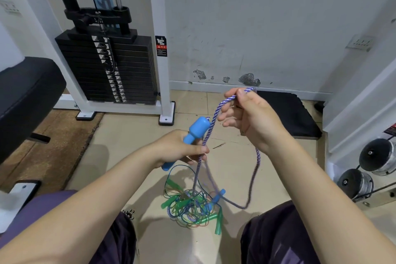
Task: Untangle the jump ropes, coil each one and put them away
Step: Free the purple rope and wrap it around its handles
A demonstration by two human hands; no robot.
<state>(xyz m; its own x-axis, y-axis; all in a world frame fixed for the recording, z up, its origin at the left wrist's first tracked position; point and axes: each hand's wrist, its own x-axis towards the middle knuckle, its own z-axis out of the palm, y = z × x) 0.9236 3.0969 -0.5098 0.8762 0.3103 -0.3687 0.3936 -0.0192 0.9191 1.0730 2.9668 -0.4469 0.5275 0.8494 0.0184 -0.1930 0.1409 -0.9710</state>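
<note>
While the left hand (180, 148) grips the blue handle (191, 135), the right hand (246, 113) pinches the braided rope (211, 126) higher, the tangle (190, 208) lying straight below both.

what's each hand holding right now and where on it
The left hand grips the blue handle around its narrow lower shaft. The right hand pinches the purple-and-white braided rope at a bend further along its length.

Tangled ropes (190, 208) on tiled floor (132, 141)
</note>
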